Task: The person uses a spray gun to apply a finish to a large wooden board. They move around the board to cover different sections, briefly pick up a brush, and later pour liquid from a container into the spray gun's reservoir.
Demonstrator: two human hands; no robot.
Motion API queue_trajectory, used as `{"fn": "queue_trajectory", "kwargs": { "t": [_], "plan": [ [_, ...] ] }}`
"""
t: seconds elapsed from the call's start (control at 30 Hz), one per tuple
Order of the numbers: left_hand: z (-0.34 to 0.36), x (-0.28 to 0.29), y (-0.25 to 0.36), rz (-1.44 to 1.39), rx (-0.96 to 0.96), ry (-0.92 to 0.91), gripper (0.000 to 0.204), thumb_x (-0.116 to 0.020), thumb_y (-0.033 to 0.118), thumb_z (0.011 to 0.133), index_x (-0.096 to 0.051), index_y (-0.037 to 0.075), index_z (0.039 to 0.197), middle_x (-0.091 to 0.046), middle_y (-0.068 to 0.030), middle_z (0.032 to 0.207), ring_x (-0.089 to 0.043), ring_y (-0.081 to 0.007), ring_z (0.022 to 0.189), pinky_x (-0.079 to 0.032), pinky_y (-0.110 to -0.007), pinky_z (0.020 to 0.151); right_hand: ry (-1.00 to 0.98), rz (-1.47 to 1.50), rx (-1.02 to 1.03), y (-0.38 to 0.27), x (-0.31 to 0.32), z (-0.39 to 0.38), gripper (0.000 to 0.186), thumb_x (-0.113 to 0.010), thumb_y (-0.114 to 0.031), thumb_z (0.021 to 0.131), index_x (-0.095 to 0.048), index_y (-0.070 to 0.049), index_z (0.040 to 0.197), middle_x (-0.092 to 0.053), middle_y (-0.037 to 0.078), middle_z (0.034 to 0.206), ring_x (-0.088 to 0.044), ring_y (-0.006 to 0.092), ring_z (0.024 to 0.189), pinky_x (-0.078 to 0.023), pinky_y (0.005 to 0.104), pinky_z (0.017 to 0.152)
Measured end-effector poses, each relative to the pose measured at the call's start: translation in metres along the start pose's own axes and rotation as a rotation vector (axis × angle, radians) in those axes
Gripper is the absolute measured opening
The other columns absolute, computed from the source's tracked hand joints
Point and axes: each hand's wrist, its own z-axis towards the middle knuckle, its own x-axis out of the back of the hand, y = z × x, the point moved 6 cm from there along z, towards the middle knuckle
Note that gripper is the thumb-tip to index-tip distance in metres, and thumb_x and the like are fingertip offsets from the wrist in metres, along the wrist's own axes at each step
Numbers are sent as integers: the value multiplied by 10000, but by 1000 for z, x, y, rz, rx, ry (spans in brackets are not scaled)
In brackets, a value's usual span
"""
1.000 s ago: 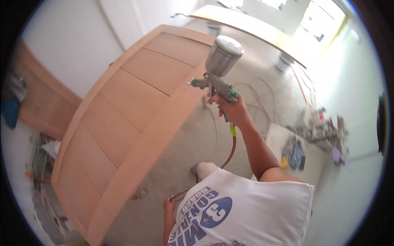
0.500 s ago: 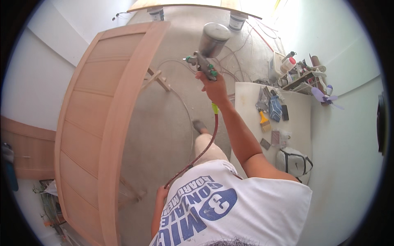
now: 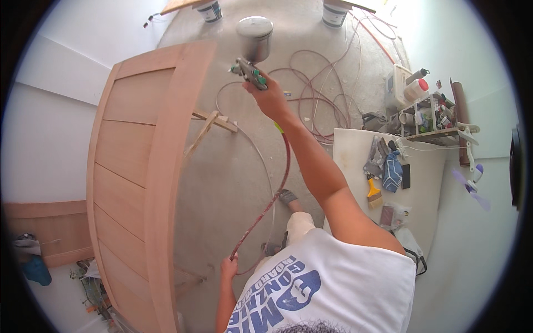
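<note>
The right hand (image 3: pixel 268 100) is gripping a grey metal spray gun with green knobs (image 3: pixel 252 76), fingers closed around its handle (mostly hidden behind the hand). Just above that grip, a cylindrical silver metal cup (image 3: pixel 255 38) is sitting on the gun. Below the grip, a dark red flexible hose (image 3: pixel 287 162) is curving down to the left hand (image 3: pixel 229 267), which is holding it in curled fingers. Left of the right grip and apart from the gun, a large pinkish-brown wooden panelled door (image 3: pixel 123 172) is lying over a pale wooden trestle (image 3: pixel 202 132). Lower right, a yellow-handled flat paintbrush (image 3: pixel 375 194) is resting on a white flat board (image 3: pixel 351 166). Beyond the grip, white-and-dark cylindrical buckets (image 3: pixel 335 14) are standing.
</note>
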Motion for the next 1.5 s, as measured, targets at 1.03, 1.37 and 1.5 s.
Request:
{"fn": "queue_trajectory", "kwargs": {
  "t": [1.03, 1.37, 1.5],
  "plan": [
    [-30, -20, -96, -3, -105, 21, 401, -662, 387, 930, -699, -8, 874, -676, -261, 826, -679, -430, 823, -508, -485, 709, -356, 55, -154, -47, -33, -129, 447, -717, -208, 953, -610, -79, 1368, -677, 95, 944, -525, 148, 860, -485, 318, 843],
    [-90, -40, -298, 95, -93, 99, 330, -708, 339, 905, -699, 10, 877, -695, -252, 885, -677, -440, 883, -517, -485, 750, -759, 103, -434, -102, -91, -390, 465, -756, -289, 936, -642, -125, 1356, -608, -4, 823, -490, 99, 615, -457, 277, 586],
    [-125, -56, -344, 46, -89, 104, 355, -703, 350, 916, -689, -3, 877, -684, -259, 867, -672, -438, 854, -510, -488, 733, -664, 80, -402, -101, -110, -415, 361, -740, -257, 943, -669, -78, 1248, -611, 0, 814, -531, 102, 646, -465, 290, 596]
  ]
}}
